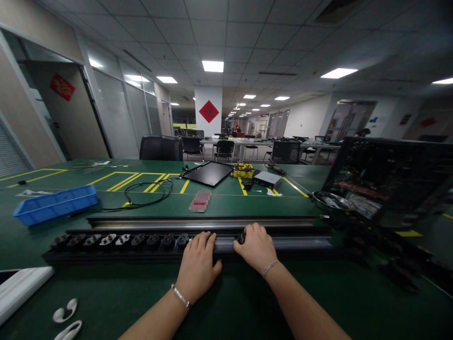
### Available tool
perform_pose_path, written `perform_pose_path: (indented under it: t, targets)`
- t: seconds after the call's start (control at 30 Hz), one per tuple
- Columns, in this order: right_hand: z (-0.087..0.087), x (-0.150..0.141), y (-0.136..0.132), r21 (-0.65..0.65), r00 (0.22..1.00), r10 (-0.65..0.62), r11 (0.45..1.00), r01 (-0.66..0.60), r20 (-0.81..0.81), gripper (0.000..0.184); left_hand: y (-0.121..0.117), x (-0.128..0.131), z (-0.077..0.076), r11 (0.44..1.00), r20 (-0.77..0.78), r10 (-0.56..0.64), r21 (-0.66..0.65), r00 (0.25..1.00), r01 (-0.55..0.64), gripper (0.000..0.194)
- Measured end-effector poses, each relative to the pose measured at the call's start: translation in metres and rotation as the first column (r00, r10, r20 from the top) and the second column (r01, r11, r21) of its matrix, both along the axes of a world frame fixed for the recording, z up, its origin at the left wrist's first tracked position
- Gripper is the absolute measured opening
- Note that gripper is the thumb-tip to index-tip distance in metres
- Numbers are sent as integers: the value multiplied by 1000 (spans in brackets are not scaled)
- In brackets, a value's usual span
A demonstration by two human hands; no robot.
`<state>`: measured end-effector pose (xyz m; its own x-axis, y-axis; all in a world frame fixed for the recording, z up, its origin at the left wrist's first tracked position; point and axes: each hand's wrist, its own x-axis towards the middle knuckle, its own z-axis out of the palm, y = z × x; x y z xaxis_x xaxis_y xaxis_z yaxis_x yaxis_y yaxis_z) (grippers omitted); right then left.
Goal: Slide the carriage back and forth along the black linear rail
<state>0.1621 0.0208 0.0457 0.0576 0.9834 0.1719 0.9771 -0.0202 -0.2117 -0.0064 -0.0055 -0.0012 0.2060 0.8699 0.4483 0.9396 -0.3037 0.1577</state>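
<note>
A long black metal rail (300, 243) lies across the green table in front of me. Along its left half runs a row of dark socket modules (123, 240), some with lighter faces. My left hand (196, 267) is closed over the rail at the right end of that row, thumb on the near side and fingers on the far side. To its right, my right hand (257, 248) pinches a small black module (241, 237) at the rail's channel. My fingers hide part of this piece. The bare channel shows between both hands.
Behind lies a second rail (201, 222). A blue bin (56, 203) and a black cable (152, 200) are at left. Beyond are a flat black panel (208, 174) and a grey box (267, 179). A metal bowl (332, 202) and an open black case (389, 174) stand right.
</note>
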Motion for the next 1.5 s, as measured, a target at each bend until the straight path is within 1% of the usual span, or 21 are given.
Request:
perform_pose_path:
  t: [0.47,0.77,0.93,1.0,1.13,1.33,1.5]
  targets:
    - [4,4,2,-46,1000,23,999,-23,4,37,1,0,0,1000,4,-5,6,1000,5,57]
    - [2,13,7,-67,999,50,997,-50,-10,34,0,0,1,1000,0,-3,13,1000,3,56]
    - [3,19,6,-49,999,-22,999,24,44,49,0,0,1,1000,2,0,-3,1000,0,56]
    - [3,20,5,-42,998,-27,999,30,58,53,0,0,1,1000,2,0,-13,1000,0,56]
    - [3,21,4,-42,998,-14,999,17,65,54,0,0,2,1000,0,6,-27,1000,-6,57]
    - [4,24,5,-71,998,4,997,0,56,58,-1,0,2,1000,-4,2,-13,1000,-2,56]
    - [3,27,7,-74,999,17,997,-13,46,54,-1,0,3,1000,-1,-1,2,1000,1,56]
